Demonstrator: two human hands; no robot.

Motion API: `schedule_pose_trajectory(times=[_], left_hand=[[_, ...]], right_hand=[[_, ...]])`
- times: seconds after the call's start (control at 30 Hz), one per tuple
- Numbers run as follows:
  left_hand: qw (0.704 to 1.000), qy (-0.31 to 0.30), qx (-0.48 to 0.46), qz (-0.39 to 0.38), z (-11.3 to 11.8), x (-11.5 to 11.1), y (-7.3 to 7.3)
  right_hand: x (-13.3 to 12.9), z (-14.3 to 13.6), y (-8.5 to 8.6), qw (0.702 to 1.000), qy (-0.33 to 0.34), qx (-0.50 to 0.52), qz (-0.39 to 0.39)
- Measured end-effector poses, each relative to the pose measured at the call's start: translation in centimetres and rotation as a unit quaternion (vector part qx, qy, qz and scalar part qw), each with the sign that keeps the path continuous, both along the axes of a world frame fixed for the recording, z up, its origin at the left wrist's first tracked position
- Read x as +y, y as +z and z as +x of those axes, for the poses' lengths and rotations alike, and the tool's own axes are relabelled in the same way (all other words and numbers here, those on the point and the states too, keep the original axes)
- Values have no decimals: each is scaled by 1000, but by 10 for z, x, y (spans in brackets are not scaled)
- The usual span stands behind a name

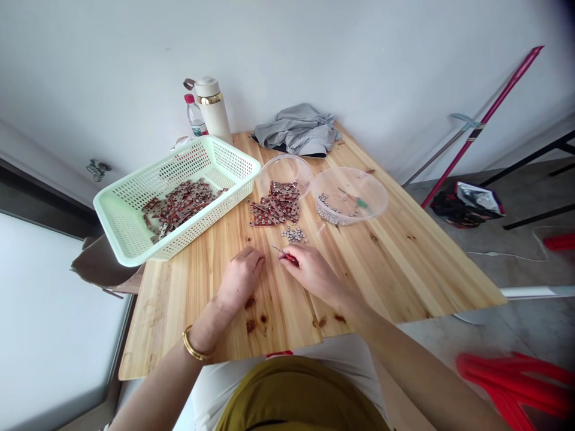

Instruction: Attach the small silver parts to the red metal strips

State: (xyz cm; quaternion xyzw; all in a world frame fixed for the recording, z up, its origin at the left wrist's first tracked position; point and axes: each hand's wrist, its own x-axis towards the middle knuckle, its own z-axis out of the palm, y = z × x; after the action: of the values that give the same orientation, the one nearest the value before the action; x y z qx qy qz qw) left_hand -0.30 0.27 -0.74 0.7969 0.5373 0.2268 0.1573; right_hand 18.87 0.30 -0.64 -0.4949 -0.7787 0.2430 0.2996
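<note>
Near the middle of the wooden table, my right hand is closed around a small red-handled tool, whose thin metal tip points left. My left hand rests to its left, fingers curled together; anything in them is too small or hidden to make out. Just beyond the hands is a little heap of small silvery round parts. Behind that lies a pile of reddish-brown strips with metal dots, partly in front of a clear round container.
A pale green basket with many similar strips stands left. A clear bowl right holds small parts and a green-handled tool. Grey cloth, a white flask and a plastic bottle stand at the back.
</note>
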Motion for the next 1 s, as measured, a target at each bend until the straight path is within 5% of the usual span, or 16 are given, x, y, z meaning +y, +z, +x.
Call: schedule_pose_trajectory(times=[0.27,0.7,1.0], left_hand=[[996,-2,-90,-26,-4,0,-5],[969,105,-169,-146,0,5,1],[970,135,-172,-108,2,-3,-7]], right_hand=[[5,-22,-9,1000,4,2,12],[4,-35,-19,997,-15,-51,58],[-7,-32,-22,997,4,-46,67]])
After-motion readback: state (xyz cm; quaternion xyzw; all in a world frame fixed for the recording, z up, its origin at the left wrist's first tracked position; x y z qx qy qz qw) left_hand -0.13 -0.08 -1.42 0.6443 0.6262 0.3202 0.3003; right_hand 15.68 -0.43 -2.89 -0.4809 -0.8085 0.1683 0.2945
